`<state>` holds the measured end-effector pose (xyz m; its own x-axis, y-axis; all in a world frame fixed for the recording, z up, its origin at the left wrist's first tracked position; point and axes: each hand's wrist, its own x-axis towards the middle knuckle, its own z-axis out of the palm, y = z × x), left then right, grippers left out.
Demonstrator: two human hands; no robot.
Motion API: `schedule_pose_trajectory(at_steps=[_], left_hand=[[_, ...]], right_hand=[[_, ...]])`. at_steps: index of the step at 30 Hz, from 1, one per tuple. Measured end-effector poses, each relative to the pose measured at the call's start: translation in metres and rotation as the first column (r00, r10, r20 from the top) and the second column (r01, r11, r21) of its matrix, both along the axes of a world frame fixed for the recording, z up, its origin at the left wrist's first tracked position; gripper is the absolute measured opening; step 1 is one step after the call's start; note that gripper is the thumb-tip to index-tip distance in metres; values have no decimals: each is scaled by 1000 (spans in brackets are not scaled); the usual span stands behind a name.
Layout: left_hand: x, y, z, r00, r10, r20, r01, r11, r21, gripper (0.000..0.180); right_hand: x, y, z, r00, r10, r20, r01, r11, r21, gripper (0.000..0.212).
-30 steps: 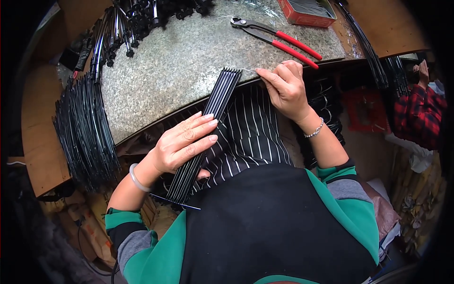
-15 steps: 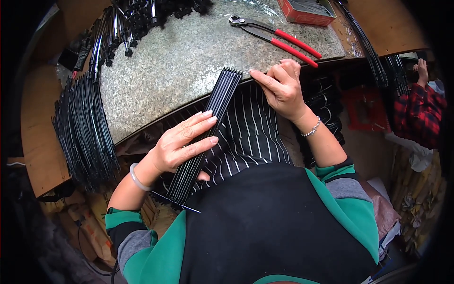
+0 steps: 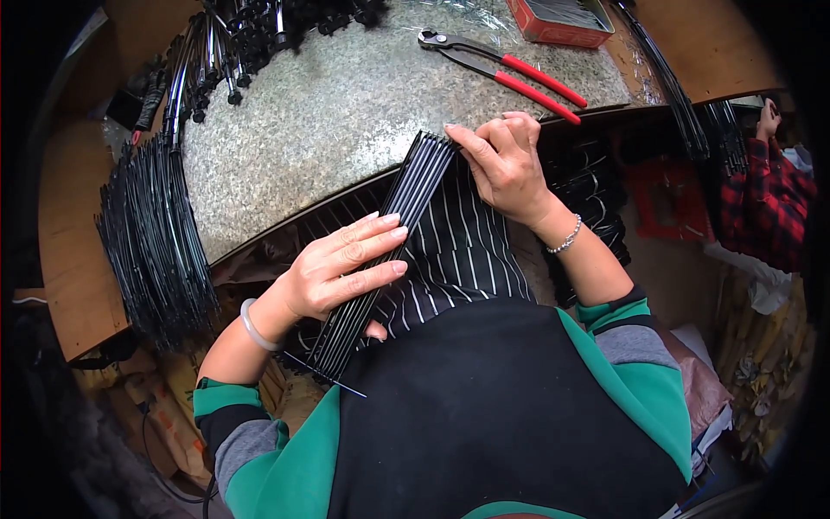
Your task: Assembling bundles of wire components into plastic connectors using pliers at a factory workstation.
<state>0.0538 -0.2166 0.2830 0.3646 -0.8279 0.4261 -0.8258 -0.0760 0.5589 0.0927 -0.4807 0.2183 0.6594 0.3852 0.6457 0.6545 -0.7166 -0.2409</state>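
Observation:
A flat row of thin black rods (image 3: pixel 425 173) slants from my lap up to the table edge. Around its middle, my left hand (image 3: pixel 346 268) is closed, fingers across the top and the thumb tip showing past the right side. At the upper end, my right hand (image 3: pixel 506 164) is closed in a pinch against the row's right corner. A thin wire showed between those fingertips and the rods half a second ago; the fingers mostly cover it now. Another thin wire (image 3: pixel 353 391) crosses the lower end of the rods and sticks out beside my apron.
On the speckled tabletop (image 3: pixel 303 130) lie red-handled pliers (image 3: pixel 506 71). A red box (image 3: pixel 562 33) holds thin metal pieces. Black rod bundles (image 3: pixel 156 242) hang at the left edge, with black-tipped rods (image 3: pixel 233 60) behind. Another person's checked sleeve (image 3: pixel 769 199) shows at far right.
My right hand has moved slightly left, its fingertips now against the rods' upper corner. The upper end of the row has shifted a little right and down in my left hand.

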Motion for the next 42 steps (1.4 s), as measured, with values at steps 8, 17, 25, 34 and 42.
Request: schedule_pose_trajectory(at_steps=[8,17,25,34,42], left_hand=[[10,-4,10,998,-22,56,20,999,35,61],[24,-22,53,994,-74,74,83,988,-129,51],[71,-116,110,946,-44,-322,39,999,-22,40],[312,-203,135,647,673,359,-606,740,-292,43],[330,-240,132,469,832,296,-883,447,143,23]], right_hand=[[9,-4,6,998,36,-48,-39,996,-80,42],[-4,-15,62,836,334,-435,-270,941,203,55],[-31,1,60,651,736,-183,-56,287,956,46],[-20,-44,68,614,714,-336,43,395,918,27],[-28,-59,66,676,677,-292,94,314,945,32]])
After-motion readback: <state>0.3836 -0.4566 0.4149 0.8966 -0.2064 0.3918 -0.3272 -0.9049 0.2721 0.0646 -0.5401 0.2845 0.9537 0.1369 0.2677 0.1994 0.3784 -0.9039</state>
